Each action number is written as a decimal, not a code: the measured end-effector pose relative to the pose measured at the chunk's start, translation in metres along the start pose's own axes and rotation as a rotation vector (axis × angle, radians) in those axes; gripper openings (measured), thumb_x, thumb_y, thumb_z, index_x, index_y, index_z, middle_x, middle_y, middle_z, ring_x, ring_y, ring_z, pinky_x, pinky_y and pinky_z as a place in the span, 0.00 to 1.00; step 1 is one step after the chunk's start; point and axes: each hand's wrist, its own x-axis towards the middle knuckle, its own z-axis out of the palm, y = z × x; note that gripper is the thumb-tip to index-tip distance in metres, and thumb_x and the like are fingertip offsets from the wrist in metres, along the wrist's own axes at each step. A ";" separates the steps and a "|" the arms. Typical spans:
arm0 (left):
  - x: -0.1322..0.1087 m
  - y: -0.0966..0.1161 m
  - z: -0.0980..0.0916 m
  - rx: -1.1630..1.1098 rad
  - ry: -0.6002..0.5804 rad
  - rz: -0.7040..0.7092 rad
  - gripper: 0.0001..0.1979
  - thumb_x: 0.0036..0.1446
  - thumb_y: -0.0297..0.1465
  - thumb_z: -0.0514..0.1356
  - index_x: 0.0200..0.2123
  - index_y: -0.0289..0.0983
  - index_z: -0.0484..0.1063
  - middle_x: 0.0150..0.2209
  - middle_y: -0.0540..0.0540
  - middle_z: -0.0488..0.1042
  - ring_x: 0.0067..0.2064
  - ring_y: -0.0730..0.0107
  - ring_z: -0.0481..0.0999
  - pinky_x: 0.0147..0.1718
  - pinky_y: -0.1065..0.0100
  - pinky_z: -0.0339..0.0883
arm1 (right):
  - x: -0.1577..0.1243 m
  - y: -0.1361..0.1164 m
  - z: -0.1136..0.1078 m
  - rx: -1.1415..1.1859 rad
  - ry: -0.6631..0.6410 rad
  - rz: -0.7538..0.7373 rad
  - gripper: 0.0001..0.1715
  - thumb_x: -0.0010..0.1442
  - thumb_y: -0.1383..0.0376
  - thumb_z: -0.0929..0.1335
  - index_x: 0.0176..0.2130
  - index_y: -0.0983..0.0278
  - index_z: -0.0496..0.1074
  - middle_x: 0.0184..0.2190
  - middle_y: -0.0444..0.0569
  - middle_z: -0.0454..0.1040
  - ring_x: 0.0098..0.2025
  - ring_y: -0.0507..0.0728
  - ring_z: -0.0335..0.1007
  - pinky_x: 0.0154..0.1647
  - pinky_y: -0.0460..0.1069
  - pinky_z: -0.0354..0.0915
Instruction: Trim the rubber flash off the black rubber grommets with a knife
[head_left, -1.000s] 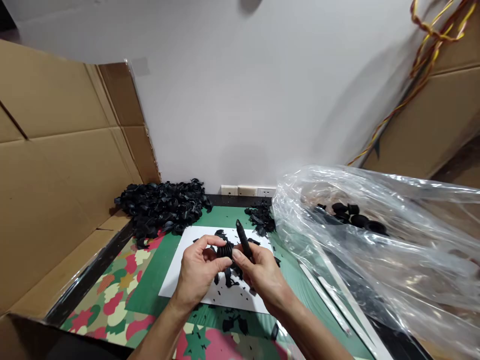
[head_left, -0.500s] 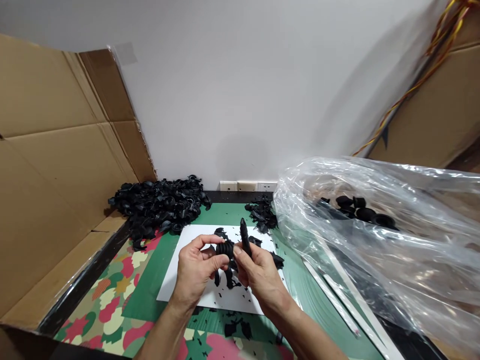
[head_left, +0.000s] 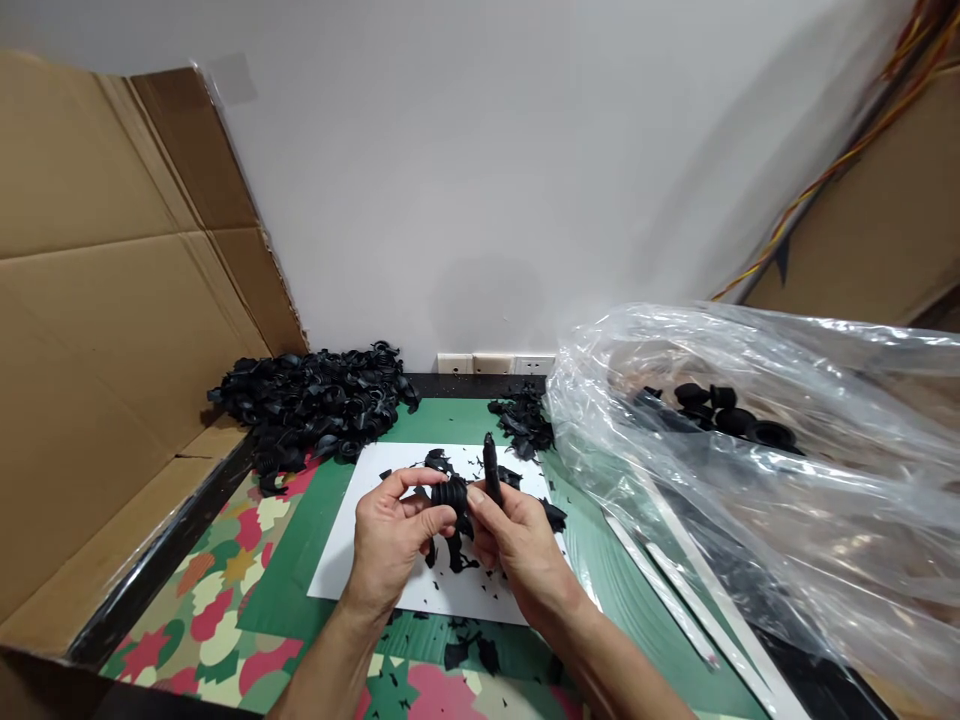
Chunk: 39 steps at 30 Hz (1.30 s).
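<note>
Black ribbed part [head_left: 450, 495] and black tool [head_left: 491, 468] above a white sheet [head_left: 352, 565] flecked w/ black scraps [head_left: 459, 560]. Green mat [head_left: 300, 530] beneath. Camo-pattern cover [head_left: 214, 610] in red, pink, cream and green. Black pile [head_left: 315, 405] at rear, brown cardboard [head_left: 97, 330] at left. Clear bag [head_left: 787, 520] w/ black pieces [head_left: 720, 410]. Twisted wires [head_left: 840, 160], prob. red and yellow.

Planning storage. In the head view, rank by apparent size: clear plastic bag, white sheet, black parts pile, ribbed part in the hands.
1. clear plastic bag
2. white sheet and black parts pile: alike, and the pile lies farther; unranked.
3. ribbed part
</note>
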 end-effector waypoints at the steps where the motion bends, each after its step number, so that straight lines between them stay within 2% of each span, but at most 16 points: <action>1: 0.000 0.000 0.000 0.000 0.000 0.004 0.17 0.36 0.28 0.71 0.34 0.34 0.75 0.18 0.51 0.74 0.19 0.70 0.75 0.13 0.76 0.57 | 0.000 0.000 0.000 -0.007 -0.003 -0.005 0.24 0.48 0.48 0.72 0.26 0.64 0.64 0.14 0.33 0.53 0.15 0.45 0.46 0.16 0.43 0.48; 21: -0.002 -0.004 -0.003 0.020 0.008 0.027 0.16 0.37 0.26 0.70 0.34 0.34 0.75 0.16 0.53 0.72 0.19 0.74 0.72 0.15 0.78 0.58 | 0.001 0.005 -0.002 -0.029 -0.029 -0.026 0.26 0.47 0.46 0.73 0.28 0.65 0.66 0.14 0.33 0.53 0.16 0.45 0.46 0.17 0.43 0.49; 28: -0.002 -0.005 -0.003 0.006 -0.005 0.028 0.16 0.38 0.27 0.70 0.34 0.33 0.74 0.18 0.52 0.73 0.19 0.74 0.73 0.15 0.78 0.57 | 0.002 0.006 -0.004 -0.044 -0.048 -0.033 0.27 0.47 0.45 0.73 0.26 0.64 0.64 0.14 0.33 0.54 0.16 0.45 0.47 0.17 0.43 0.49; 36: -0.004 -0.005 -0.001 0.002 -0.009 0.046 0.15 0.39 0.28 0.69 0.34 0.33 0.74 0.22 0.51 0.74 0.20 0.74 0.74 0.14 0.77 0.59 | 0.003 0.009 -0.004 0.090 -0.107 0.011 0.27 0.45 0.47 0.75 0.26 0.64 0.64 0.15 0.33 0.53 0.16 0.44 0.44 0.17 0.43 0.48; 39: -0.004 -0.002 0.000 -0.012 0.007 0.059 0.15 0.37 0.27 0.69 0.33 0.33 0.74 0.26 0.49 0.76 0.20 0.76 0.73 0.15 0.77 0.60 | 0.003 0.008 -0.004 0.148 -0.123 0.040 0.27 0.44 0.49 0.76 0.26 0.64 0.63 0.16 0.33 0.53 0.16 0.43 0.42 0.17 0.43 0.47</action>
